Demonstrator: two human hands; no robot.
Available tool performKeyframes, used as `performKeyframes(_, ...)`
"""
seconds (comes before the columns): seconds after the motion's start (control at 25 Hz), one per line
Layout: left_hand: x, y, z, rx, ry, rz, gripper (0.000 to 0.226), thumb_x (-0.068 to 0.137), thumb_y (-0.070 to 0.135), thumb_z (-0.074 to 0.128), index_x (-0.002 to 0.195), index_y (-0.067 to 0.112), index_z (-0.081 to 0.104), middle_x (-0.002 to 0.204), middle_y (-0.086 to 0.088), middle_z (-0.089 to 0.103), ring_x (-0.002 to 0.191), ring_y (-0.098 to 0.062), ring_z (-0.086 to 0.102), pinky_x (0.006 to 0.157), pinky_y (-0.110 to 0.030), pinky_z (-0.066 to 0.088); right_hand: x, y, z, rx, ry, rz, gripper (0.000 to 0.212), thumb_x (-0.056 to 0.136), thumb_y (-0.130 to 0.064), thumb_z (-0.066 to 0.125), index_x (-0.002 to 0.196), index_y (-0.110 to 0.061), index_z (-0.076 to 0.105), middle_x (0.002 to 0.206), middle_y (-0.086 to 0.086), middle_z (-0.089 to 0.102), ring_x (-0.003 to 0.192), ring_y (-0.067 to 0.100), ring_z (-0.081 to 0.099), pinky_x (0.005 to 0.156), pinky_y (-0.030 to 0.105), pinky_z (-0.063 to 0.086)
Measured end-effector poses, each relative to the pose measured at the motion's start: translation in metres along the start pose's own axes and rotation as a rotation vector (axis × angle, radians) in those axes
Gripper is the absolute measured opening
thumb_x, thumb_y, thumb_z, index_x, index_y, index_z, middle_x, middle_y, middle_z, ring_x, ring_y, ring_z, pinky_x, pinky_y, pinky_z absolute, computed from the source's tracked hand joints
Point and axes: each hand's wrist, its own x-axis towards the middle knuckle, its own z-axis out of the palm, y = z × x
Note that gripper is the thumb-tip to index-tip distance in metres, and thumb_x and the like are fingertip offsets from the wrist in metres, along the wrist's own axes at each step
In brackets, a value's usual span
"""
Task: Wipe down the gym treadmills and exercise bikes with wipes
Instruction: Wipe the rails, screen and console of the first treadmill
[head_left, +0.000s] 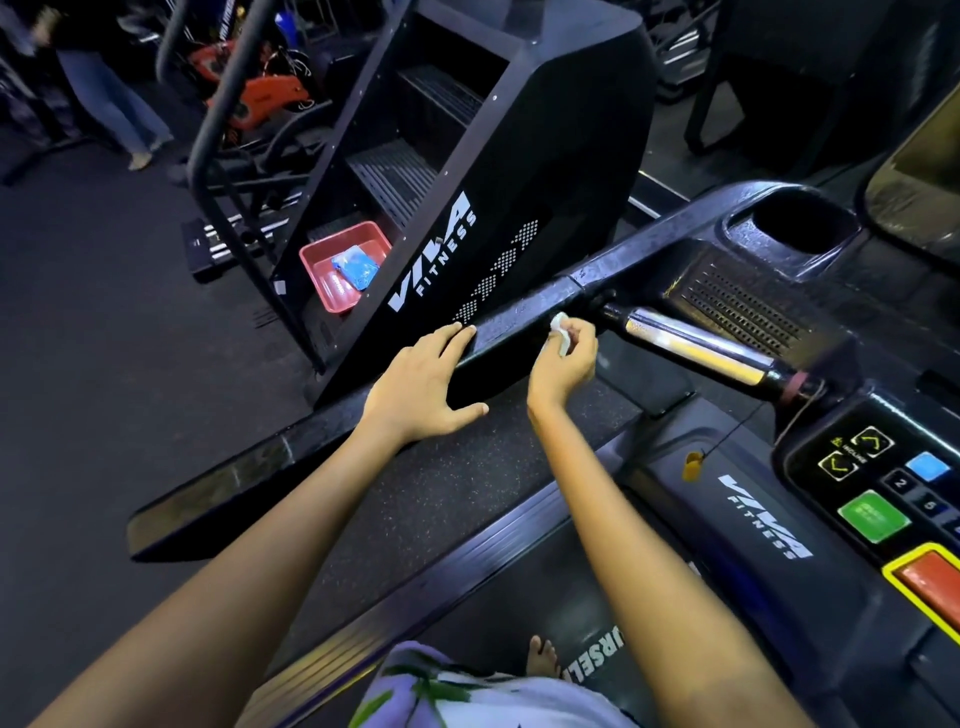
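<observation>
Wipe (560, 326) within right hand's (563, 358) grip

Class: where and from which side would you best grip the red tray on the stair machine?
Take the red tray by its near rim at the left corner, reaching from the open floor side. The blue packet fills the right part, and the stair machine side panel blocks that side.

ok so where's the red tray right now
In the head view the red tray sits left of centre, on a low step of the Viva Fitness stair climber, holding a blue packet, beyond the left hand.
</observation>
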Motion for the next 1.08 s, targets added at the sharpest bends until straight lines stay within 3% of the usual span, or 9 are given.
performKeyframes(0.16, 0.000, -0.003, -0.001, -0.089, -0.035, 0.003, 0.094, 0.071, 0.056, 0.061, 0.148, 0.013, 0.028, 0.151, -0.008, 0.031, 0.137, -0.023, 0.033, 0.109, -0.035, 0.028, -0.052, 0.005, -0.007, -0.029, -0.104, -0.146, 0.016, 0.080, 0.010, 0.053, 0.084, -0.002, 0.063, 0.087, 0.004, 0.056, 0.072, 0.005, 0.050, 0.065, 0.004, 0.035)
performKeyframes(0.28, 0.001, -0.011, -0.009, -0.138, -0.145, 0.050, 0.098, 0.068, 0.056, 0.059, 0.149, 0.013, 0.024, 0.155, -0.010, 0.023, 0.140, -0.025, 0.027, 0.112, -0.036, 0.023, -0.052, 0.015, -0.001, 0.012, -0.058, 0.070, 0.019, 0.081, 0.010, 0.052, 0.081, -0.008, 0.060, 0.086, 0.009, 0.060, 0.076, 0.016, 0.053, 0.068, 0.018, 0.041)
performKeyframes(0.4, -0.021, -0.022, -0.016, 0.044, -0.170, 0.169, 0.094, 0.077, 0.044, 0.067, 0.150, 0.010, 0.019, 0.157, -0.010, 0.015, 0.145, -0.025, 0.016, 0.115, -0.042, 0.020, -0.049, 0.001, 0.010, 0.073, 0.048, 0.207, 0.020, 0.083, 0.008, 0.051, 0.081, -0.010, 0.058, 0.089, 0.015, 0.061, 0.078, 0.020, 0.054, 0.071, 0.032, 0.046)
performKeyframes(0.52, -0.065, -0.039, -0.017, 0.143, -0.054, 0.170, 0.085, 0.077, 0.034, 0.071, 0.146, 0.005, 0.029, 0.154, -0.014, 0.026, 0.141, -0.030, 0.028, 0.110, -0.050, 0.029, -0.092, -0.003, 0.005, 0.036, -0.048, 0.033, 0.020, 0.083, 0.008, 0.053, 0.085, -0.008, 0.064, 0.089, 0.005, 0.059, 0.077, 0.011, 0.053, 0.067, 0.008, 0.039)
performKeyframes(0.56, -0.079, -0.044, -0.017, 0.142, -0.029, 0.150, 0.084, 0.077, 0.032, 0.072, 0.145, 0.004, 0.032, 0.152, -0.015, 0.029, 0.139, -0.032, 0.031, 0.108, -0.050, 0.030, -0.105, -0.001, 0.001, 0.040, -0.094, 0.008, 0.022, 0.082, 0.009, 0.054, 0.083, -0.011, 0.063, 0.088, 0.004, 0.059, 0.076, 0.011, 0.053, 0.065, 0.007, 0.037)
performKeyframes(0.76, -0.122, -0.067, -0.017, 0.160, -0.002, 0.115, 0.082, 0.074, 0.028, 0.075, 0.143, 0.005, 0.036, 0.150, -0.014, 0.034, 0.138, -0.031, 0.033, 0.108, -0.049, 0.030, -0.094, -0.005, 0.016, 0.073, 0.023, 0.190, 0.025, 0.084, 0.005, 0.052, 0.076, -0.018, 0.057, 0.090, 0.012, 0.061, 0.081, 0.026, 0.057, 0.071, 0.033, 0.048)
performKeyframes(0.88, -0.131, -0.075, -0.017, 0.164, -0.031, 0.140, 0.082, 0.077, 0.032, 0.069, 0.146, 0.008, 0.031, 0.151, -0.013, 0.032, 0.139, -0.030, 0.032, 0.109, -0.048, 0.031, -0.130, -0.014, 0.013, 0.029, -0.069, 0.011, 0.020, 0.082, 0.009, 0.052, 0.084, -0.007, 0.065, 0.093, 0.007, 0.060, 0.079, 0.012, 0.056, 0.067, 0.007, 0.041)
performKeyframes(0.92, -0.132, -0.077, -0.017, 0.157, -0.043, 0.146, 0.079, 0.081, 0.037, 0.062, 0.146, 0.009, 0.028, 0.152, -0.013, 0.031, 0.139, -0.030, 0.031, 0.109, -0.048, 0.032, -0.144, -0.011, 0.010, 0.015, -0.118, -0.041, 0.020, 0.081, 0.009, 0.053, 0.084, -0.006, 0.065, 0.091, 0.007, 0.060, 0.077, 0.008, 0.055, 0.064, 0.005, 0.038)
performKeyframes(1.08, -0.128, -0.077, -0.018, 0.056, -0.043, 0.139, 0.072, 0.085, 0.045, 0.042, 0.145, 0.007, 0.032, 0.149, -0.015, 0.034, 0.137, -0.033, 0.034, 0.109, -0.050, 0.034, -0.134, -0.006, 0.014, 0.039, -0.042, 0.091, 0.025, 0.082, 0.009, 0.052, 0.077, -0.015, 0.056, 0.085, 0.009, 0.058, 0.077, 0.019, 0.052, 0.069, 0.027, 0.043)
